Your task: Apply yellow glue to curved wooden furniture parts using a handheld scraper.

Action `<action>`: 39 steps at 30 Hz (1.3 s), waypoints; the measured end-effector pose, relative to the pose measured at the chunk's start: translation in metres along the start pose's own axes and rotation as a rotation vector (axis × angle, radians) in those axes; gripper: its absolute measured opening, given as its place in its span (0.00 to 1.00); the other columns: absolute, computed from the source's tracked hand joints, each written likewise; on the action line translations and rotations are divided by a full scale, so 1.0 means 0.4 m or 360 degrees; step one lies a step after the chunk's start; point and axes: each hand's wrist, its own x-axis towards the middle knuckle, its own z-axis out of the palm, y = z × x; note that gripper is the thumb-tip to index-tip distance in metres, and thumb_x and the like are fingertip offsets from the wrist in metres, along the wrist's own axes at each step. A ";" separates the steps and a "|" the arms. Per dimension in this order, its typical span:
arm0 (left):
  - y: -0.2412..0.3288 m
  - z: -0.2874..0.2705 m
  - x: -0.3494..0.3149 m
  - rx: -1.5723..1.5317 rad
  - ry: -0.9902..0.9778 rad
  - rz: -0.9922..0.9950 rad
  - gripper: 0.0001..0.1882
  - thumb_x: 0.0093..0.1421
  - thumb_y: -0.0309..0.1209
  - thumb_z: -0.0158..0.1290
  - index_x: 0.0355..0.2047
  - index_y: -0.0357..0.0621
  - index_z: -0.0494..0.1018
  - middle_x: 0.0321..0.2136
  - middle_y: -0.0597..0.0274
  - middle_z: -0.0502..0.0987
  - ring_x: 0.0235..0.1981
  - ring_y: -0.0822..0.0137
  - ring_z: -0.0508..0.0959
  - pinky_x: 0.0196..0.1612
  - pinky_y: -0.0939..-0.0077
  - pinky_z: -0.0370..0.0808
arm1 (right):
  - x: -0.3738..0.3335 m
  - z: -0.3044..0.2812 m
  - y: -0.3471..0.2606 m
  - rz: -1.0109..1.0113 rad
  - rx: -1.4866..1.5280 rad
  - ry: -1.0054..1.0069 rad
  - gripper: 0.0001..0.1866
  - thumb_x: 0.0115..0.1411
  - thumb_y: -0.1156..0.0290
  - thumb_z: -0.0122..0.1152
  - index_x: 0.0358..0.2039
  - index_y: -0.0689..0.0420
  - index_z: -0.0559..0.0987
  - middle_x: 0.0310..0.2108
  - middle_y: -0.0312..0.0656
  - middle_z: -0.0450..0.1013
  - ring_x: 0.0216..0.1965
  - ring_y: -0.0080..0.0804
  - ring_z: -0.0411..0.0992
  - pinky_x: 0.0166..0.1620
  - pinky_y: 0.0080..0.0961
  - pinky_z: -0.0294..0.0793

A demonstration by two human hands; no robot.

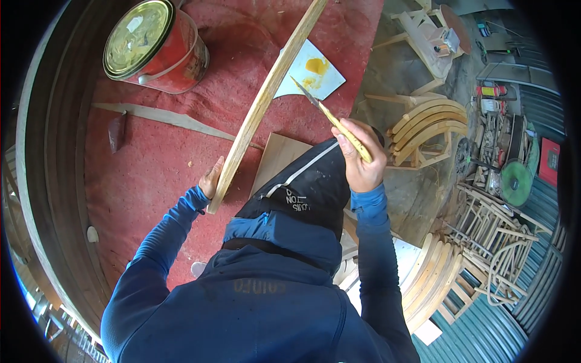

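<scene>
My left hand (210,176) is closed round a long, slightly curved wooden strip (257,113) near its lower end. The strip slants up and away to the right, over the red-covered surface. Between the fingers of my right hand (367,158) is a narrow, pointed putty knife (340,123) with a yellow-smeared handle. Its dark blade points up and left, apart from the strip, with the tip over a white sheet (330,83). Patches of yellow paste (316,66) lie on that sheet, which the strip partly covers.
A red bucket (187,57) with a smeared lid stands at the far left. Near it lie a thin wooden piece (163,116) and a dark reddish scrap (117,132). Curved wooden parts (428,124) are stacked at right, beyond my right arm. A large curved wooden frame (45,139) borders the left.
</scene>
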 end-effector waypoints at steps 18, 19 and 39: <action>0.007 0.006 0.012 -0.0339 -0.0167 -0.0023 0.39 0.67 0.70 0.30 0.29 0.49 0.75 0.16 0.62 0.73 0.13 0.65 0.71 0.16 0.69 0.70 | 0.086 0.059 0.025 -0.0173 -0.0236 0.0207 0.13 0.63 0.78 0.64 0.48 0.64 0.80 0.42 0.49 0.79 0.43 0.39 0.79 0.46 0.30 0.78; -0.004 0.003 0.016 -0.0336 -0.0126 -0.0029 0.39 0.66 0.70 0.30 0.29 0.49 0.75 0.16 0.62 0.72 0.12 0.65 0.71 0.15 0.68 0.70 | 0.097 0.059 0.026 -0.0181 -0.0238 0.0211 0.13 0.63 0.78 0.64 0.48 0.64 0.80 0.42 0.49 0.79 0.43 0.39 0.79 0.46 0.30 0.78; -0.022 -0.015 0.017 -0.0455 -0.0156 -0.0166 0.41 0.68 0.68 0.31 0.31 0.44 0.79 0.19 0.59 0.76 0.18 0.67 0.76 0.22 0.71 0.74 | 0.111 0.123 0.115 -0.0587 -0.1020 -0.0466 0.30 0.52 0.83 0.62 0.57 0.48 0.76 0.58 0.50 0.67 0.56 0.52 0.71 0.56 0.41 0.76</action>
